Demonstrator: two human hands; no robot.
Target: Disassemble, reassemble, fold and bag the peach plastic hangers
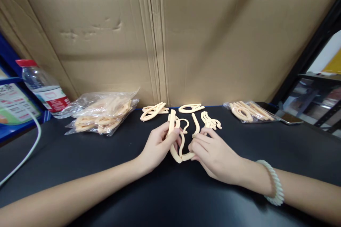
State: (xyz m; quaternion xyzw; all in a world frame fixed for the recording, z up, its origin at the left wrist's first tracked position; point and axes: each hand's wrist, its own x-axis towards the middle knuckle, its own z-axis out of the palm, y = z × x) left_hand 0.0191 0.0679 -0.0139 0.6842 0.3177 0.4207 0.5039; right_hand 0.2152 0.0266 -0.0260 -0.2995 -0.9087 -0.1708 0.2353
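Observation:
Between my hands is a cream plastic folding hanger (176,155), its curved pieces partly spread and joined at the bottom. My left hand (161,145) pinches the upright left piece, thumb in front. My right hand (213,152) has its fingers closed round the right side, which hides part of it. Just beyond lie a loose curved arm piece (196,124) and a small pile of hooks (210,120). Farther back are two folded sets of cream pieces, one on the left (153,111) and one in the middle (190,108).
A clear bag of cream pieces (103,113) lies at left, beside a red-capped bottle (50,88). At right is a smaller bag (250,111) near a flat dark object (291,118). A white cable (37,138) crosses the black table's left side. Cardboard (106,42) stands behind.

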